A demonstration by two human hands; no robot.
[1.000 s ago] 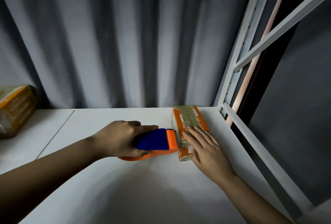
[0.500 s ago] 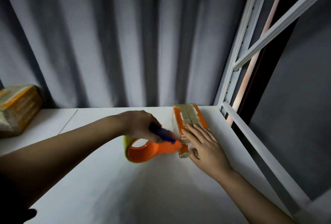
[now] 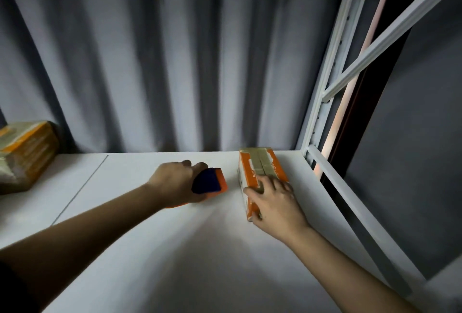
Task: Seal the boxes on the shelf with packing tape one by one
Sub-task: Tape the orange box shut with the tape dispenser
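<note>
Left hand [image 3: 175, 182] gripping the orange-and-blue tape dispenser [image 3: 208, 184] on the white shelf [image 3: 150, 250], right hand [image 3: 272, 202] curling fingers [image 3: 252, 191] round the taped orange cardboard box [image 3: 260, 170]

The orange box [image 3: 260, 170] carries a line of white lettering along its left top edge. It is too small and blurred to read.

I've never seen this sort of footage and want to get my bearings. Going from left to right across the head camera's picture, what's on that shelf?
Taped boxes at the far left → left hand → orange and blue tape dispenser → orange box, with the right hand on its near end → white shelf frame.
</note>
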